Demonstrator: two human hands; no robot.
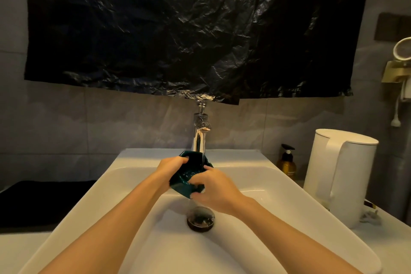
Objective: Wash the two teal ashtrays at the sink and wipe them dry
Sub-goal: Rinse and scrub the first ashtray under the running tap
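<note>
A teal ashtray point(189, 173) is held tilted over the white sink point(133, 184), under the running stream from the chrome tap point(200, 138). My left hand point(170, 168) grips its upper left rim. My right hand point(213, 187) holds its lower right side, with fingers over the rim. Water runs down toward the dark drain point(200, 219). A second teal ashtray is not in sight.
A white kettle point(340, 176) stands on the counter right of the sink, with an amber pump bottle point(287, 162) behind it. A black cloth point(42, 202) lies on the counter at the left. A crumpled black plastic sheet point(189, 29) covers the wall above the tap.
</note>
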